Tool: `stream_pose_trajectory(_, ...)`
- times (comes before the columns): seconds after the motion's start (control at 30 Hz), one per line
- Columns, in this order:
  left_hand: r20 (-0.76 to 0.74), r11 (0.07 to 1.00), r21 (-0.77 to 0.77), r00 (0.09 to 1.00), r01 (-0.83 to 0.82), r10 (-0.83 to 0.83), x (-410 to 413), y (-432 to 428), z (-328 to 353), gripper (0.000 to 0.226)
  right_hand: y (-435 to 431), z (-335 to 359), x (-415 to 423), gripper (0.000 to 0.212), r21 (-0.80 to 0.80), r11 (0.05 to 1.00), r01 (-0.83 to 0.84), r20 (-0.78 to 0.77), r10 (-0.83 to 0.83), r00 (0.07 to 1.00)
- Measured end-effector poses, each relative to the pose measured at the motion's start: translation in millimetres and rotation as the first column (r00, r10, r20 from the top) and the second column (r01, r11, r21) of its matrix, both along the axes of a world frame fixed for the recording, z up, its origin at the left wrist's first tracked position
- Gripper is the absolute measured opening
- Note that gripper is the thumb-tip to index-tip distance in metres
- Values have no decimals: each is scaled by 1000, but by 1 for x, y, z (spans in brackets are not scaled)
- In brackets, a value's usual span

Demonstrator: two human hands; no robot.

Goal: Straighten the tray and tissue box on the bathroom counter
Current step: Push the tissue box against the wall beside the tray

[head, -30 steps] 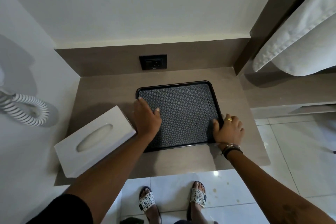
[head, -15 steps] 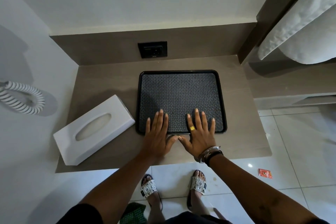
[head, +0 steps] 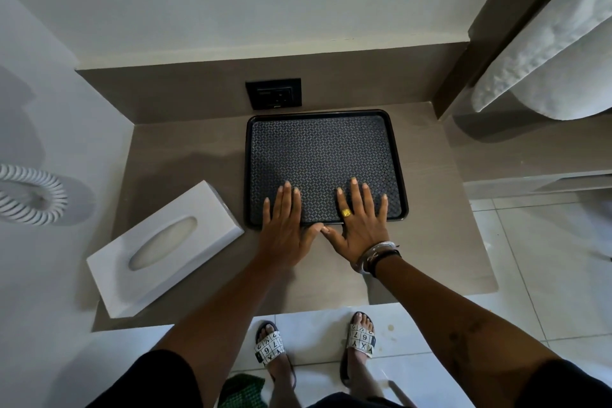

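A black tray (head: 323,149) with a patterned mat lies square to the back wall on the brown counter (head: 185,162). My left hand (head: 286,228) and my right hand (head: 359,223) both lie flat, fingers spread, across the tray's near edge, thumbs almost touching. Neither hand holds anything. A white tissue box (head: 164,247) sits at the counter's left, turned at an angle, its near corner close to the front edge. It is about a hand's width left of my left hand.
A black wall socket (head: 274,93) is on the backsplash just behind the tray. A coiled white cord (head: 31,199) hangs on the left wall. White towels (head: 556,53) hang at the upper right. The counter's front edge runs just above my sandalled feet (head: 314,341).
One second ago my hands gripped the tray's left and right sides while it sat skewed. Now the tray lies square and further back, and both hands lie flat on its near edge.
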State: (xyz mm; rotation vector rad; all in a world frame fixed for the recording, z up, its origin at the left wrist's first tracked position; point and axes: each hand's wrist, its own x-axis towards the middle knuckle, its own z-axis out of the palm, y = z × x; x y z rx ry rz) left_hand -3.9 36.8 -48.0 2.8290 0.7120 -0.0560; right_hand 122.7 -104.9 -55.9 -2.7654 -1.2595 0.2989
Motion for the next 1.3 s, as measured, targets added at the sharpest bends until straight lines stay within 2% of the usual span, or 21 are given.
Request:
stream_pose_trajectory(0.33, -12, 1000, -29, 1000, -4, 4, 13, 13, -1, 89, 16, -6, 19, 90, 5, 1000, -29, 25, 29, 999)
stream_pose_trajectory(0.47, 2, 994, -106, 999, -36, 37, 14, 15, 5, 89, 15, -1, 19, 92, 6, 999, -32, 27, 32, 999)
stream_pose_trajectory(0.6, 152, 983, -178, 986, -44, 71, 9, 25, 30, 88, 12, 9, -4, 92, 74, 995, -61, 38, 59, 998)
stream_pose_trajectory(0.73, 252, 986, -159, 963, -58, 97, -14, 58, 66, 89, 11, 13, -55, 91, 125, 968, -220, 33, 218, 976)
stream_pose_trajectory(0.83, 170, 997, -51, 983, -64, 72, -55, 93, 77, 102, 19, 12, -87, 89, 102, 934, -342, 7, 343, 939)
stream_pose_trajectory(0.93, -22, 998, -15, 998, -66, 66, -113, 129, 71, 120, 32, 14, -104, 90, 30, 899, -438, -21, 439, 898)
stream_pose_trajectory(1.07, -219, 995, -17, 971, -98, 92, -170, 162, 57, 141, 45, 12, -113, 92, -71, 896, -439, -51, 436, 898)
stream_pose_trajectory(1.2, -297, 989, -32, 946, -147, 131, -187, 169, 43, 153, 49, 7, -117, 96, -97, 900, -425, -60, 421, 905)
stream_pose_trajectory(1.3, -306, 990, -18, 943, -143, 131, -188, 173, 40, 150, 51, 6, -117, 97, -108, 900, -423, -62, 419, 906)
